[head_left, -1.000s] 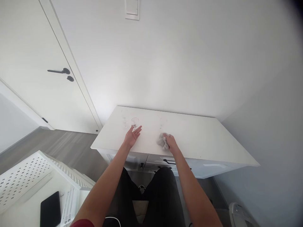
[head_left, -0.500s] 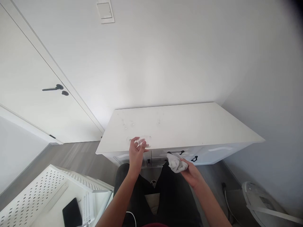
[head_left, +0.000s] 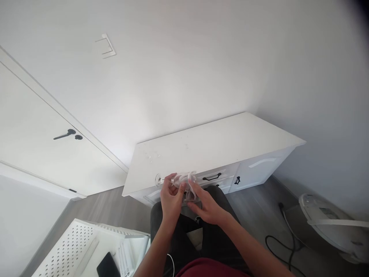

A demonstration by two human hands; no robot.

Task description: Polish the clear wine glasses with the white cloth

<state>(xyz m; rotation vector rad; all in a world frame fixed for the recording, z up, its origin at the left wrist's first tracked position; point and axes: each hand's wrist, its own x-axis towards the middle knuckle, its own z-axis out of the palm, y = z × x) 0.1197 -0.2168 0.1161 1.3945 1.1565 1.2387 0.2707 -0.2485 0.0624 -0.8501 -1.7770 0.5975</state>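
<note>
My left hand (head_left: pixel 170 203) is closed around a clear stemmed glass (head_left: pixel 158 180), probably a wine glass. It is tilted on its side, with its round foot pointing left and its bowl to the right. A white cloth (head_left: pixel 188 177) lies at the bowl, pinched in my right hand (head_left: pixel 210 207). Whether the cloth is inside the bowl or only around it, I cannot tell. Both hands meet just in front of the near edge of a white cabinet (head_left: pixel 225 140). My fingers hide part of the glass.
Small clear drops (head_left: pixel 150 157) dot the cabinet's left top. Black handles (head_left: pixel 211 177) stick out from its front. A perforated white bin (head_left: pixel 70 246) with a dark tablet-like object (head_left: pixel 108 265) stands at lower left. At right are a round-lidded appliance (head_left: pixel 319 215) and a black cable (head_left: pixel 273 238).
My right hand has moved left and up, bringing the cloth to the glass. The hands were apart before. The view has turned and shifted a little.
</note>
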